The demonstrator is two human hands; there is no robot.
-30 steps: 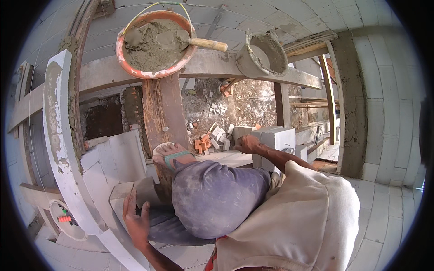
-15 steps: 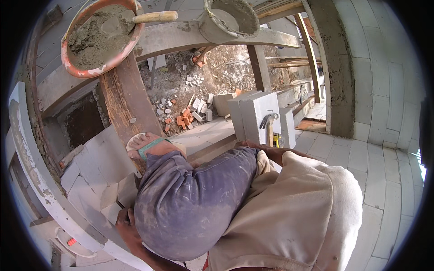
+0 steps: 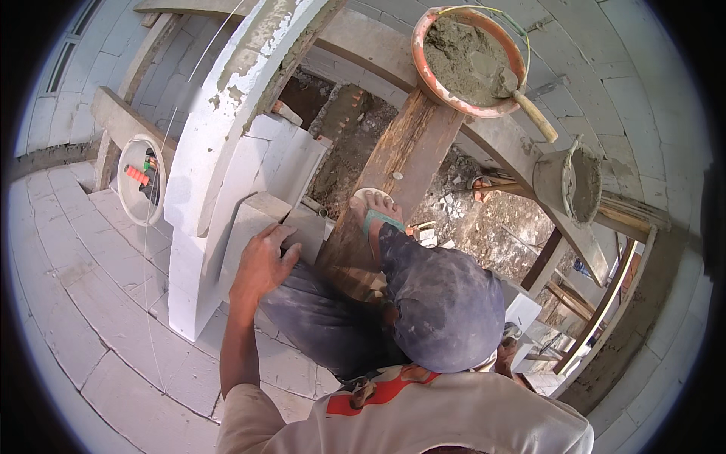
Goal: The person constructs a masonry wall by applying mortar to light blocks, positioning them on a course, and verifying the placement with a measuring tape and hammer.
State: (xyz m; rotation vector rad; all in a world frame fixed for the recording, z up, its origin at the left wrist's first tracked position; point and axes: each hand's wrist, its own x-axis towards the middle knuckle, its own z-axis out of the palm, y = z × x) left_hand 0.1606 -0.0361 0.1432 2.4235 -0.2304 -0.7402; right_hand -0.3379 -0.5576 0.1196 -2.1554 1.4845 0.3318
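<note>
My left hand (image 3: 262, 261) rests on the near edge of a grey block (image 3: 246, 227) beside my bent knee. Its thumb and fingers are apart, and nothing is lifted in it. Past my other knee, my right hand (image 3: 506, 356) shows only in part. Its fingers are too hidden to read. Right by it is a small dark grey object (image 3: 513, 331) that I cannot make out, close to a white block (image 3: 523, 312). My sandalled foot (image 3: 376, 208) stands on a brown wooden plank (image 3: 412, 144).
An orange-rimmed tub of wet mortar (image 3: 420, 57) holds a wooden-handled trowel (image 3: 535, 117). A grey bucket (image 3: 552, 181) stands on a beam to the right. At left, a curved white wall edge (image 3: 219, 136) rises near a white bucket (image 3: 130, 193) containing small items. Rubble lies below the plank.
My view has swung left. My left hand has come up from low beside my knee onto the grey block. My right hand is now mostly hidden behind my knee.
</note>
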